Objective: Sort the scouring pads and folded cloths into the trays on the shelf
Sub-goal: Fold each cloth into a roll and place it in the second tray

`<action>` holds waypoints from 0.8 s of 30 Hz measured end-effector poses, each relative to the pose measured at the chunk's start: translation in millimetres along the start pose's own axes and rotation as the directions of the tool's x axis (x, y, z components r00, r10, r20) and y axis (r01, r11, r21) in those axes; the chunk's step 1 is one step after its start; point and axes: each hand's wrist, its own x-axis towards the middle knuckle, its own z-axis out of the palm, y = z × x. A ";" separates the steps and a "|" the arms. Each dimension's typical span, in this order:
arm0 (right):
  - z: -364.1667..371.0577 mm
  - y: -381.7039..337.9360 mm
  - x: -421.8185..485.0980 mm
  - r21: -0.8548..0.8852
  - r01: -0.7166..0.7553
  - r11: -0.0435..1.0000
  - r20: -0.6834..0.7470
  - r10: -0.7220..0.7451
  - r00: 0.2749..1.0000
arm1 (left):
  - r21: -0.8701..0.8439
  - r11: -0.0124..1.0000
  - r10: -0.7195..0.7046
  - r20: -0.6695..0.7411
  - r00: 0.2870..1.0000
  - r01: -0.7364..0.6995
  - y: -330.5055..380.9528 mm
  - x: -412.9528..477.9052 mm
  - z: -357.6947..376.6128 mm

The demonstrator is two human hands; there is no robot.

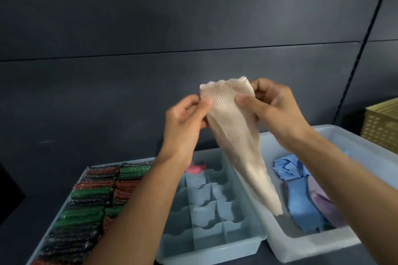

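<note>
While the waffled cloth (237,135) hangs limp, left hand (185,122) and right hand (277,112) pinch it

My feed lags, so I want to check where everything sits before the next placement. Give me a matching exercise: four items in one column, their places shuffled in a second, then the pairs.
Items
1. beige cloth
2. pink cloth
3. blue cloth
4. scouring pads

Places
A. packed in the left tray
B. in the white tub at the right
C. pinched by the left hand and right hand, hanging above the trays
D. in a far compartment of the divided tray

Pairs: 1-C, 2-D, 3-B, 4-A
</note>
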 end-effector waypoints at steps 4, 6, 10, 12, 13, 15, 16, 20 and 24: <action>-3.6 -3.8 13.8 0.162 -0.066 0.984 0.165 0.039 0.986 | 0.120 0.990 0.051 0.148 0.988 -0.069 30.7 11.1 -14.1; -1.1 -5.8 20.1 0.135 -0.107 0.985 0.289 0.064 0.955 | 0.247 0.963 0.042 0.260 0.965 -0.109 39.4 13.4 -20.0; 9.7 -9.4 20.3 -0.066 -0.110 0.992 0.383 0.127 0.915 | 0.359 0.924 -0.001 0.350 0.937 -0.133 44.8 13.2 -33.0; 12.4 -6.2 16.4 -0.122 -0.150 0.981 0.365 0.185 0.913 | 0.362 0.924 0.011 0.305 0.952 -0.126 43.5 11.5 -42.1; 13.0 -3.8 14.1 -0.118 -0.181 0.976 0.351 0.212 0.912 | 0.364 0.924 0.016 0.270 0.963 -0.117 42.7 9.4 -46.2; 14.0 -1.2 10.4 -0.059 -0.221 0.973 0.316 0.228 0.921 | 0.347 0.935 -0.004 0.205 0.979 -0.069 38.0 5.6 -53.3; 15.8 0.5 9.0 -0.017 -0.232 0.973 0.289 0.227 0.930 | 0.337 0.941 -0.019 0.166 0.986 -0.039 33.4 5.0 -55.7; 34.5 6.1 4.8 0.096 -0.300 0.949 0.093 0.292 0.952 | 0.486 0.873 0.128 -0.133 0.983 -0.048 18.3 -3.0 -50.8; 52.2 2.9 -4.9 0.196 -0.303 0.933 0.079 0.293 0.953 | 0.283 0.959 -0.072 0.178 0.981 0.019 5.1 -28.3 -34.3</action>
